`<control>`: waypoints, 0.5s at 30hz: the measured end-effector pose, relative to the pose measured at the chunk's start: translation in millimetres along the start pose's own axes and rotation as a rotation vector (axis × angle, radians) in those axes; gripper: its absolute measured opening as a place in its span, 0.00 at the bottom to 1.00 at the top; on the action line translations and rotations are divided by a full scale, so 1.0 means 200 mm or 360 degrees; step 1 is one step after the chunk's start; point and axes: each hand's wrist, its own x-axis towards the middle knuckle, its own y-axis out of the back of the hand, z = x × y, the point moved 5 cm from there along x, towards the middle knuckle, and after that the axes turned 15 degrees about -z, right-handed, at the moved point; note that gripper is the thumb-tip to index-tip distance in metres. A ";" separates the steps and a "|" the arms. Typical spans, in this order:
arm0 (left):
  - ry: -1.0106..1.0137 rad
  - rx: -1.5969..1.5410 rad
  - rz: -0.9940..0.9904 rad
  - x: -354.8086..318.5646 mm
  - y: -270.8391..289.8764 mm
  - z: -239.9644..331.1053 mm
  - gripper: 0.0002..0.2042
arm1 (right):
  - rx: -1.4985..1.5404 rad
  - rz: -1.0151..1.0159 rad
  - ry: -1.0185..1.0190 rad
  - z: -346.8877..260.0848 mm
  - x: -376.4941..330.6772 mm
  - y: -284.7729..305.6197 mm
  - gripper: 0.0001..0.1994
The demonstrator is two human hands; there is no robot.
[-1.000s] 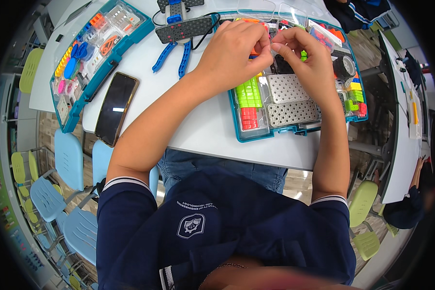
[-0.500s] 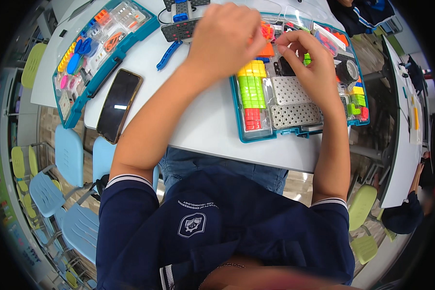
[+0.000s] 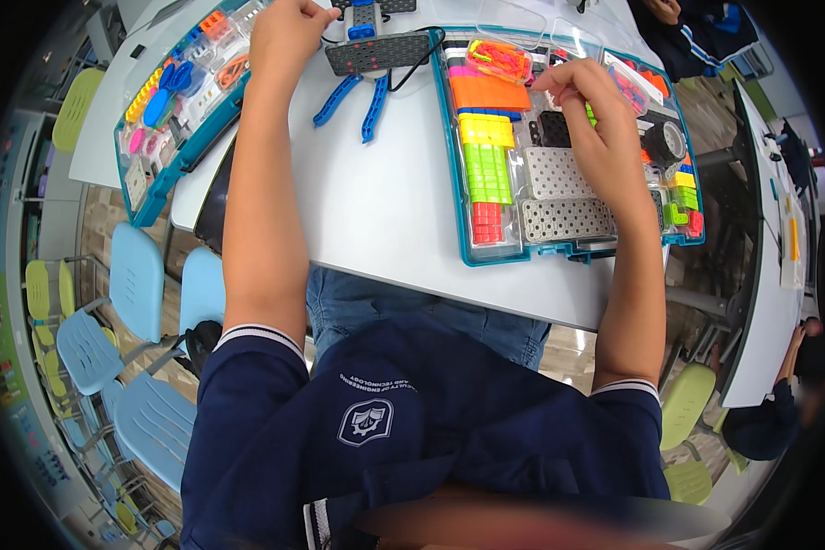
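Note:
My left hand (image 3: 289, 37) is at the table's far left, its fingers pinched together beside the built model. What they hold, if anything, is too small to make out. This model (image 3: 376, 53) has a dark grey perforated plate, blue angled legs and a black cable. My right hand (image 3: 600, 115) hovers over the teal parts case (image 3: 495, 259), thumb and fingertips drawn together near the small clear box of orange pieces (image 3: 501, 60). Whatever is between them cannot be made out. Sorted in the case are yellow blocks (image 3: 486, 129), lime blocks (image 3: 486, 174), red blocks (image 3: 487, 223) and grey perforated plates (image 3: 555, 173).
A second teal case (image 3: 156, 203) with colourful parts stands at the left. My left forearm partly covers a dark phone (image 3: 213, 202) at the table edge. A black wheel (image 3: 665, 139) lies in the right case. Another person's hand (image 3: 666, 9) shows at the far right. Blue chairs (image 3: 137, 275) stand at left.
My left hand has moved left, away from the right case to beside the model, uncovering the orange blocks and the model's blue legs. My right hand has stayed over the case.

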 end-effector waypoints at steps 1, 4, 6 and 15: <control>-0.0001 -0.0012 -0.0017 0.02 -0.01 -0.02 0.18 | 0.0006 0.0003 -0.0017 0.00 0.00 0.00 0.10; -0.0009 -0.0061 -0.0049 0.05 -0.04 -0.04 0.20 | -0.0027 0.0006 -0.0024 0.00 0.00 0.01 0.10; -0.0016 -0.0112 -0.0045 0.06 -0.06 -0.05 0.22 | -0.0022 -0.0004 -0.0027 0.00 -0.01 0.01 0.10; -0.0342 0.0341 0.0648 -0.13 0.14 0.23 0.21 | 0.0443 0.0019 -0.0123 0.01 -0.01 0.00 0.08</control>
